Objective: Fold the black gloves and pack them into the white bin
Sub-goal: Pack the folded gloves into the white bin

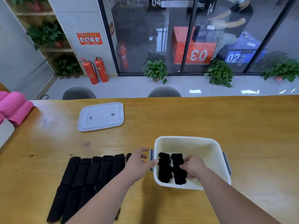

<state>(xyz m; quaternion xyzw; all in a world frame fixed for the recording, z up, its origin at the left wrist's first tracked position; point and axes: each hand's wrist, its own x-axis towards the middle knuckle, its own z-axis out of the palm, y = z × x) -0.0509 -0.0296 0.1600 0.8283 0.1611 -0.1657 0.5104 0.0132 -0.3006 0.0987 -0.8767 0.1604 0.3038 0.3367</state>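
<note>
The white bin (210, 146) stands on the wooden table at the lower right of the head view. Two folded black gloves lie side by side on its floor, the left one (164, 167) and the right one (178, 167). My right hand (193, 166) reaches into the bin and grips the right folded glove. My left hand (140, 160) hovers at the bin's left rim with relaxed fingers, its thumb tip touching the left glove. Several unfolded black gloves (84, 177) lie in a row on the table left of the bin, partly hidden by my left forearm.
The bin's white lid (101, 116) lies flat on the table further back, to the left. Pink rolled cloths (14, 107) sit at the table's left edge. Two grey chair backs (164, 92) stand beyond the far edge.
</note>
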